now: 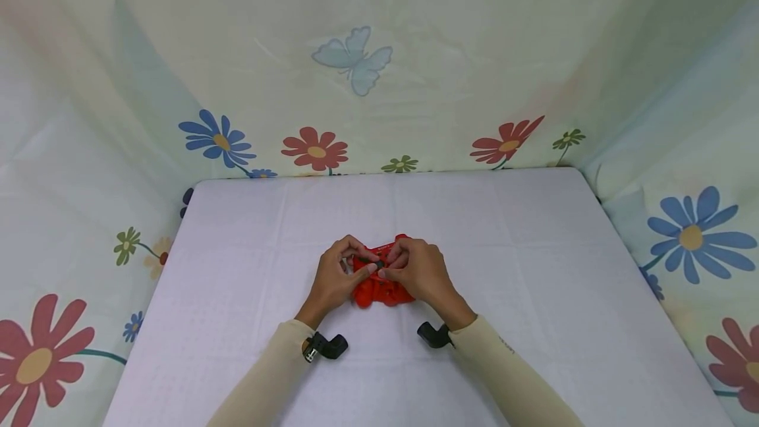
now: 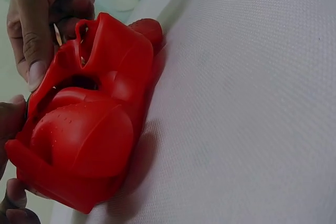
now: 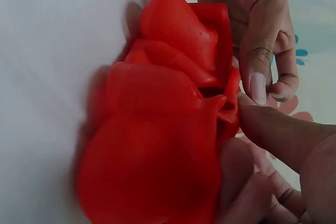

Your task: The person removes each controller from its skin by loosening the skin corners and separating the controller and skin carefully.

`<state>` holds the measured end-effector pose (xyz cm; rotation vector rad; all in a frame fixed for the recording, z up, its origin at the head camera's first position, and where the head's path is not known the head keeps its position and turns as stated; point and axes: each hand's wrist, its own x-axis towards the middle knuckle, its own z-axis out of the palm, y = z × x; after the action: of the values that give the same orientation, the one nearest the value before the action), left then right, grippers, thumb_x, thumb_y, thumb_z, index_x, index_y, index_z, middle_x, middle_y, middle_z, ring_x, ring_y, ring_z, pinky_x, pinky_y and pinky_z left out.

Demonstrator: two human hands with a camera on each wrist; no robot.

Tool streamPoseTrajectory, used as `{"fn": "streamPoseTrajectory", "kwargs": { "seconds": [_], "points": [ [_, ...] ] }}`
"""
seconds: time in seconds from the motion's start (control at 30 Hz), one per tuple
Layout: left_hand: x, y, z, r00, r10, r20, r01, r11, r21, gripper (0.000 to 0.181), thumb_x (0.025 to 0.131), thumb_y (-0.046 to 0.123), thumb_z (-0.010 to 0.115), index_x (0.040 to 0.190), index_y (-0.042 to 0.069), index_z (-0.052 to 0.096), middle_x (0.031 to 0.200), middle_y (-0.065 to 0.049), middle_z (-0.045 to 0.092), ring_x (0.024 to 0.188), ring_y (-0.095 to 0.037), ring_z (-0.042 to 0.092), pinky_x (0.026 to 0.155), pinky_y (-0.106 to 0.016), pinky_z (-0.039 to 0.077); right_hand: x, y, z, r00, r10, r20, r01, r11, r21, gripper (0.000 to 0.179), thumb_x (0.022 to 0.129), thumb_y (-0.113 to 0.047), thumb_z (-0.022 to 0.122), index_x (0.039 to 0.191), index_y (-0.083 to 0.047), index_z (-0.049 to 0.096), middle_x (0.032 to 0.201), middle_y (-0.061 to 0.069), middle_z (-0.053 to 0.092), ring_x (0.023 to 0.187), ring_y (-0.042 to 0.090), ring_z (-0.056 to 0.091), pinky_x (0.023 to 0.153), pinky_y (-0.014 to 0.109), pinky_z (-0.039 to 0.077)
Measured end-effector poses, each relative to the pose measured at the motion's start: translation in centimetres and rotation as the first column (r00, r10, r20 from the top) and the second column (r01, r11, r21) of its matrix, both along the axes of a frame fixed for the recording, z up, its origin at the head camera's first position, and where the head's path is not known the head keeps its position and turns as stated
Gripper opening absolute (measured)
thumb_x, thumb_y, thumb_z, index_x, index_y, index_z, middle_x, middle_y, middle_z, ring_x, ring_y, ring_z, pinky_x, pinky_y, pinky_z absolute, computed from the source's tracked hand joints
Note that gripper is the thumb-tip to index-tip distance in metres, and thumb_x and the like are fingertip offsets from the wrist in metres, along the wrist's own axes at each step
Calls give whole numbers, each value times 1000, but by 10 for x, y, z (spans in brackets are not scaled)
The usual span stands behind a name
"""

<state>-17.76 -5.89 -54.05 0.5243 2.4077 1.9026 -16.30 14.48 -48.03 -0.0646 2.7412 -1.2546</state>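
Note:
A red moulded plastic piece (image 1: 385, 292) with rounded bulges and several openings lies on the white-covered table. My left hand (image 1: 335, 279) pinches its upper edge from the left, thumb and index fingertips close together. From the right, my right hand (image 1: 422, 272) pinches the same edge, its fingertips nearly meeting the left ones. Between them shows a small dark spot (image 1: 379, 264), too small to identify. In the left wrist view, the red piece (image 2: 84, 135) hides part of the left fingers. The right wrist view shows both thumbs meeting at the red piece's rim (image 3: 229, 98).
The white table cover (image 1: 504, 242) spreads all around the red piece. Black wrist cameras (image 1: 332, 346) sit at both sleeve cuffs. A flowered curtain (image 1: 433, 84) hangs behind the table and along both sides.

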Motion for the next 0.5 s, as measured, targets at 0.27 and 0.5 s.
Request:
{"fn": "streamPoseTrajectory", "kwargs": {
  "seconds": [0.27, 0.5],
  "points": [
    [-2, 1, 0, 1000, 11, 9, -11, 1000, -1, 24, 91, 16, 85, 103, 20, 65, 106, 8, 82, 105, -15, 58, 81, -31, 40, 2, 1, -13, 992, -69, 109, 95, 963, -253, 20, 85, -9, 89, 96, -8, 73, 78, 2, 78, 64, 14, 70, 63, 28, 59],
    [-3, 1, 1, 999, -33, 35, 32, 999, 43, 23, 92, 11, 84, 99, 15, 63, 105, 3, 81, 110, -17, 63, 86, -31, 41, 6, -3, -20, 963, -155, 219, 245, 843, -479, 16, 88, -6, 84, 98, -4, 71, 76, 7, 75, 63, 19, 68, 67, 27, 60]
  ]
}}
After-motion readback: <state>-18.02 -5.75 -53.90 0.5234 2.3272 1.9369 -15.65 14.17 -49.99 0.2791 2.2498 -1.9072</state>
